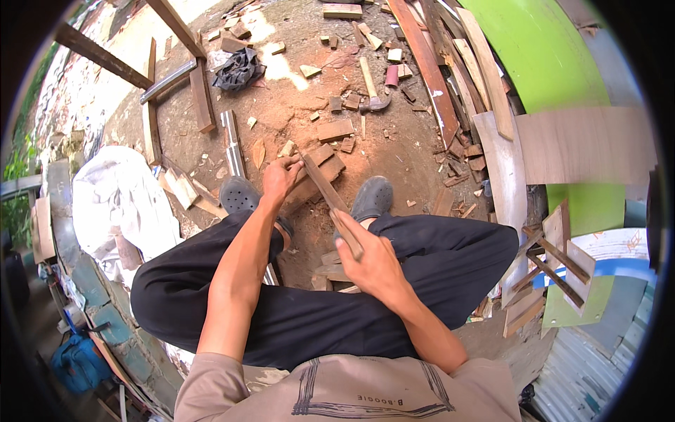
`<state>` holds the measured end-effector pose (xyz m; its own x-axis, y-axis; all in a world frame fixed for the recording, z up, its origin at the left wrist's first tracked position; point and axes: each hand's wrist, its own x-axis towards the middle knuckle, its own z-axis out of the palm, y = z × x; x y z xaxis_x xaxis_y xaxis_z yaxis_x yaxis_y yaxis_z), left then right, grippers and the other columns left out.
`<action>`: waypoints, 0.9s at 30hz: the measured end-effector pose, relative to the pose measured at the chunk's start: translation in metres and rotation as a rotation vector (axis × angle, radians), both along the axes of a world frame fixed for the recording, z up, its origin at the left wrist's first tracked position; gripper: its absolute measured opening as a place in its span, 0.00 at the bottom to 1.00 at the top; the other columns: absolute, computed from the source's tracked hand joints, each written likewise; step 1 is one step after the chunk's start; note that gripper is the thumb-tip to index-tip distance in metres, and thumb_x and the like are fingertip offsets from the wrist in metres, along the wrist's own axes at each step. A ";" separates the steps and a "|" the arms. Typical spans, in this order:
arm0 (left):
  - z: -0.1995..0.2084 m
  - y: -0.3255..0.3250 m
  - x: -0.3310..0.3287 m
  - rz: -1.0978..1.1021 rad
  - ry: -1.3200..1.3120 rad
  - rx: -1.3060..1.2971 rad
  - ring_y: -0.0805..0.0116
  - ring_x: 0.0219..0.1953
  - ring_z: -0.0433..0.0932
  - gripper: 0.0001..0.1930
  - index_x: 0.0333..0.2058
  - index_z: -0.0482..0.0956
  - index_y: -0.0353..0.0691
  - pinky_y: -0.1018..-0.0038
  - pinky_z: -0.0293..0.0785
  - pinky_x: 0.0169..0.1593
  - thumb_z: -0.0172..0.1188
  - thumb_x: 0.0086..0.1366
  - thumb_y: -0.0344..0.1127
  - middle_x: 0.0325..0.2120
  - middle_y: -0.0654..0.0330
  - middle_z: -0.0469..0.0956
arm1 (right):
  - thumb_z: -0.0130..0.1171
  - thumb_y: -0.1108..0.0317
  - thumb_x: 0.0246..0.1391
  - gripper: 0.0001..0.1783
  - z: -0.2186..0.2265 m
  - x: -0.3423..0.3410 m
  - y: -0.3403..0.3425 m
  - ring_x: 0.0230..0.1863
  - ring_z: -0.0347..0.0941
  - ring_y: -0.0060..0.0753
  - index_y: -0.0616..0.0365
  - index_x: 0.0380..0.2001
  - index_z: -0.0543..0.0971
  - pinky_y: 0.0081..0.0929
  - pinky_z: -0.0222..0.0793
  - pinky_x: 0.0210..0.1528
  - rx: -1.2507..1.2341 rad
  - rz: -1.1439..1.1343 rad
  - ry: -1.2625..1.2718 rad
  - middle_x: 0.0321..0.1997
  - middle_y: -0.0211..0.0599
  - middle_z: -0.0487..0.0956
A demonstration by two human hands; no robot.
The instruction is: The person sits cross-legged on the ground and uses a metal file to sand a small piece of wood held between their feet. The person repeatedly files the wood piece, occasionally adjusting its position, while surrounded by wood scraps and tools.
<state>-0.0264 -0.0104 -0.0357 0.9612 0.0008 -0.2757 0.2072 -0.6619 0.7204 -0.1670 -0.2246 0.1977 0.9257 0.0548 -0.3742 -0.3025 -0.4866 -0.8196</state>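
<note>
My right hand [373, 267] is wrapped around the wide wooden near end of a long narrow brown tool [323, 181], which slants away to the far left; its exact kind I cannot make out. Close to the tool's far end, my left hand [283, 177] has its fingers pinched together, and what they hold is hidden. A small pale wood offcut [287, 148] shows just beyond those fingers. Below the tool, between my feet, stacked brown wood blocks [327, 167] rest on the ground.
A claw hammer [370, 88] lies among scattered offcuts ahead. Long boards [429, 70] are piled at the right, beside a green panel [541, 56]. White cloth [123, 204] lies at the left. A wooden frame [169, 83] stands far left, near a black plastic bag [238, 69].
</note>
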 end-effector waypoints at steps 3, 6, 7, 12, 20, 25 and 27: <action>0.000 0.004 0.003 -0.001 0.027 0.027 0.48 0.41 0.86 0.18 0.45 0.88 0.43 0.61 0.80 0.48 0.67 0.63 0.48 0.37 0.47 0.86 | 0.57 0.62 0.61 0.27 0.014 -0.020 -0.011 0.40 0.82 0.62 0.55 0.63 0.75 0.42 0.77 0.45 0.065 -0.044 -0.087 0.40 0.63 0.83; 0.010 0.000 0.007 -0.038 0.010 0.035 0.47 0.41 0.85 0.17 0.45 0.88 0.44 0.59 0.79 0.47 0.67 0.63 0.48 0.36 0.46 0.86 | 0.56 0.61 0.61 0.26 -0.024 0.025 0.010 0.49 0.79 0.65 0.58 0.61 0.76 0.46 0.75 0.53 -0.010 -0.035 -0.064 0.47 0.64 0.81; 0.013 -0.005 0.009 -0.065 0.028 0.034 0.47 0.41 0.85 0.17 0.44 0.88 0.44 0.59 0.79 0.47 0.67 0.63 0.48 0.36 0.46 0.86 | 0.56 0.60 0.61 0.27 -0.047 0.048 0.020 0.50 0.78 0.67 0.59 0.61 0.76 0.48 0.74 0.55 -0.014 -0.046 -0.029 0.47 0.65 0.81; 0.013 0.001 0.010 -0.097 0.062 0.065 0.46 0.41 0.85 0.16 0.44 0.89 0.47 0.58 0.79 0.47 0.67 0.63 0.48 0.36 0.46 0.86 | 0.55 0.59 0.62 0.27 -0.059 0.061 0.037 0.49 0.77 0.70 0.61 0.61 0.76 0.49 0.74 0.55 -0.096 -0.020 -0.021 0.47 0.67 0.81; 0.015 0.005 0.013 -0.065 0.086 0.021 0.48 0.43 0.85 0.15 0.44 0.89 0.46 0.58 0.78 0.50 0.68 0.63 0.47 0.39 0.45 0.86 | 0.57 0.67 0.61 0.25 0.016 -0.016 -0.002 0.52 0.79 0.62 0.58 0.62 0.76 0.40 0.76 0.55 0.033 -0.024 -0.086 0.47 0.64 0.82; 0.028 -0.003 0.021 -0.125 0.099 0.043 0.46 0.43 0.85 0.16 0.44 0.89 0.45 0.58 0.78 0.49 0.67 0.64 0.47 0.38 0.45 0.86 | 0.55 0.64 0.62 0.24 -0.083 0.080 0.035 0.51 0.78 0.65 0.63 0.59 0.77 0.43 0.75 0.54 -0.026 -0.036 -0.088 0.51 0.62 0.81; 0.021 0.002 0.016 -0.105 0.059 0.025 0.45 0.43 0.85 0.16 0.44 0.89 0.45 0.57 0.78 0.49 0.67 0.64 0.48 0.38 0.45 0.86 | 0.56 0.64 0.62 0.25 -0.081 0.063 0.036 0.51 0.78 0.65 0.64 0.59 0.76 0.43 0.75 0.55 -0.048 -0.015 -0.157 0.52 0.62 0.80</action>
<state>-0.0107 -0.0089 -0.0151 0.9384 -0.0918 -0.3330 0.1771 -0.6998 0.6920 -0.1042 -0.1883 0.1166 0.9737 0.0258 -0.2263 -0.1799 -0.5226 -0.8334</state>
